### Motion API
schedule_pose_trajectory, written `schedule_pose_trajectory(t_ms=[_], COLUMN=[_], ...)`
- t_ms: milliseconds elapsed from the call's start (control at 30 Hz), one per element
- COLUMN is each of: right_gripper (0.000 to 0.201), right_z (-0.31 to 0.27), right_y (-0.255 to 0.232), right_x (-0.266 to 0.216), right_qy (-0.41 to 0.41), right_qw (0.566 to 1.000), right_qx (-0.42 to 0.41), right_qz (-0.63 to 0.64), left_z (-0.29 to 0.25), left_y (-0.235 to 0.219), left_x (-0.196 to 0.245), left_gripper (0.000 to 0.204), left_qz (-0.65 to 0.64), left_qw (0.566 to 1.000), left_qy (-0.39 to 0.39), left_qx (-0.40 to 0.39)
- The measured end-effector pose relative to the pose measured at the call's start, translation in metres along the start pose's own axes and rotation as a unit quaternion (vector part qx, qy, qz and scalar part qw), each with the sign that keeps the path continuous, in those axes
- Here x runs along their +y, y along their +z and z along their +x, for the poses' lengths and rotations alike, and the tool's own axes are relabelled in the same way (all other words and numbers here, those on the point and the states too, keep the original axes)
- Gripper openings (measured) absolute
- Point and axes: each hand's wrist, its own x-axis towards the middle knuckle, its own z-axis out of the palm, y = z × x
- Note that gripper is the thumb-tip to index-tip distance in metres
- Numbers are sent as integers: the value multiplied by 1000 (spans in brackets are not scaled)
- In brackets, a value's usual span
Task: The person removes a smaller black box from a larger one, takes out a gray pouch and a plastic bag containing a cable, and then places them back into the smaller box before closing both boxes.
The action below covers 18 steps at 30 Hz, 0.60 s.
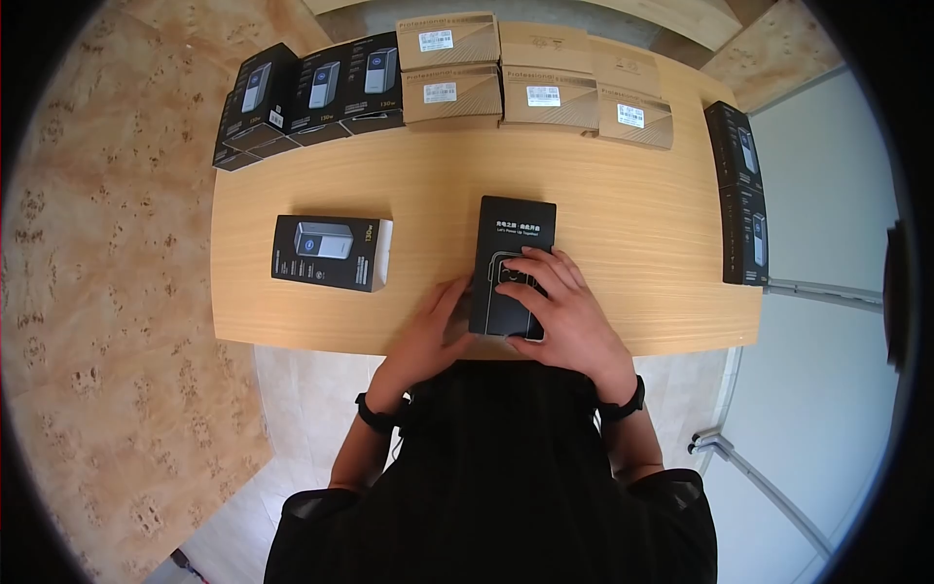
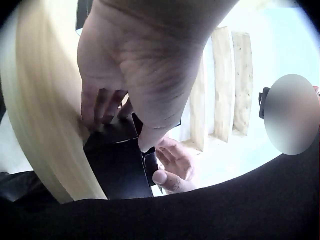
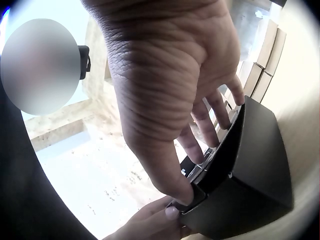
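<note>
A black box [image 1: 516,222] with white print and a line drawing lies before the person at the table's near side. The right hand [image 1: 564,302] bends over its upper face, fingers on the drawing and thumb at the near edge. Along the left side and near corner, the left hand [image 1: 433,326] grips the box. In the right wrist view a dark gap shows between the box wall [image 3: 262,150] and the panel under the right fingers [image 3: 205,120]. The left wrist view shows the left thumb by a narrow flap [image 2: 150,167] at the box end, close to the right thumb.
Another black box [image 1: 326,253] printed with a silver device lies at the left. Stacked black boxes [image 1: 311,92] and brown cartons [image 1: 452,97] line the far edge of the wooden table [image 1: 428,175]. More black boxes [image 1: 744,234] stand along the right edge.
</note>
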Motion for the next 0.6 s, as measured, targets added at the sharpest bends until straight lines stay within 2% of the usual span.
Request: schedule_pose_trajectory(t_ms=[167,333,533,600], right_gripper=[62,61,50,50], right_z=[1,1,2,7], right_y=[1,1,-2,8], right_x=[1,0,-6,-8], right_qy=[0,10,16,78], right_qw=[1000,1000,1000,993], right_qx=[-4,-11,13,26], right_qz=[-13,-20,3,80], left_z=[-2,3,11,10], left_y=[-4,-2,0,1], left_x=[9,8,12,10], left_gripper=[85,79,74,73], left_qz=[-1,-61,-62,-60], left_qw=[1000,998,997,997], left_qy=[-9,-18,-39,-42], left_qx=[-12,10,26,27])
